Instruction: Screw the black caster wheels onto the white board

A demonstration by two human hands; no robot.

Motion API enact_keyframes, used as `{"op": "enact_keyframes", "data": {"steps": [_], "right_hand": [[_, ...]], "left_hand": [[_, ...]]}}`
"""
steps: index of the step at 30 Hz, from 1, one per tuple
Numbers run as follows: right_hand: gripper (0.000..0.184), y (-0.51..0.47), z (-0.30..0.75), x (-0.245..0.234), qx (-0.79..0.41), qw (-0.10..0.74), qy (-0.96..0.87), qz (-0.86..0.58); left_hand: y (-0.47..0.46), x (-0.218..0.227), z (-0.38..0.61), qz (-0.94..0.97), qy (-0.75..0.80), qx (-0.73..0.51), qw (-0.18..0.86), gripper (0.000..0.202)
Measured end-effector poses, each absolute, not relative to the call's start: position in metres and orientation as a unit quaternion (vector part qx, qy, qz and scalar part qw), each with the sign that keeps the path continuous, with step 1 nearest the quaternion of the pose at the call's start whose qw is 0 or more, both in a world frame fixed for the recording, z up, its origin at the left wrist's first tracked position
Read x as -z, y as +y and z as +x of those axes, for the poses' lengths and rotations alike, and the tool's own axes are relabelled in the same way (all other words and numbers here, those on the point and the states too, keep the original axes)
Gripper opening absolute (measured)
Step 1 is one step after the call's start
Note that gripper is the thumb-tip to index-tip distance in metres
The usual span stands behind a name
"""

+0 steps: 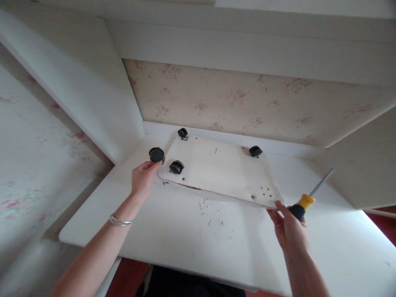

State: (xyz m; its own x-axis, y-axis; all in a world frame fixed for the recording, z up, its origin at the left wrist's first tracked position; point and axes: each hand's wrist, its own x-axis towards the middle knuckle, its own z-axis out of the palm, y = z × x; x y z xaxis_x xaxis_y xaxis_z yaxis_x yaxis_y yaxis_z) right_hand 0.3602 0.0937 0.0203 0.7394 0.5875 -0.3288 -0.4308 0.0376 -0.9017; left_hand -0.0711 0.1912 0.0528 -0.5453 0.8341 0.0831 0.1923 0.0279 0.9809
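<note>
A white board (pixel 216 165) lies with its caster side up on the white desk. Black casters stand at three corners: the back left caster (pixel 182 133), the front left caster (pixel 176 167) and the back right caster (pixel 255 151). Several small holes show at the bare front right corner. My left hand (pixel 144 177) pinches a loose caster (pixel 156 154) just left of the board. In my right hand (pixel 292 231) is a screwdriver (pixel 305 203) with a yellow and black handle, its shaft pointing up and right. That hand's fingertips also grip the board's front right corner.
Dark scraps or marks (pixel 213 214) dot the desk (pixel 185 231) in front of the board. White panels (pixel 77 82) rise at the left and right, with floral wallpaper (pixel 216 99) behind. A white overhang (pixel 216 45) runs above.
</note>
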Motion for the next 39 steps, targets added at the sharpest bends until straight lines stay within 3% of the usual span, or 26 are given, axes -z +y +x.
{"op": "enact_keyframes", "data": {"steps": [4, 16, 23, 26, 31, 39], "right_hand": [[0.050, 0.108, 0.357, -0.020, -0.361, 0.716, -0.066, -0.594], [0.052, 0.144, 0.355, -0.020, -0.386, 0.702, -0.099, -0.590], [0.046, 0.140, 0.352, -0.023, -0.409, 0.703, -0.102, -0.573], [0.044, 0.140, 0.350, -0.024, -0.406, 0.707, -0.099, -0.571], [0.040, 0.139, 0.348, -0.026, -0.406, 0.710, -0.101, -0.567], [0.032, 0.129, 0.341, -0.028, -0.431, 0.690, -0.115, -0.570]], "left_hand": [[0.191, -0.036, -0.056, 0.316, 0.598, -0.639, 0.365, 0.031], [0.221, -0.036, -0.052, 0.348, 0.588, -0.642, 0.347, 0.035], [0.192, -0.068, -0.041, 0.417, 0.632, -0.587, 0.286, 0.024], [0.182, -0.077, -0.018, 0.513, 0.659, -0.502, 0.225, 0.021], [0.181, -0.073, 0.057, 0.650, 0.631, -0.398, 0.148, 0.021], [0.175, -0.075, 0.170, 0.745, 0.540, -0.381, 0.095, 0.010]]}}
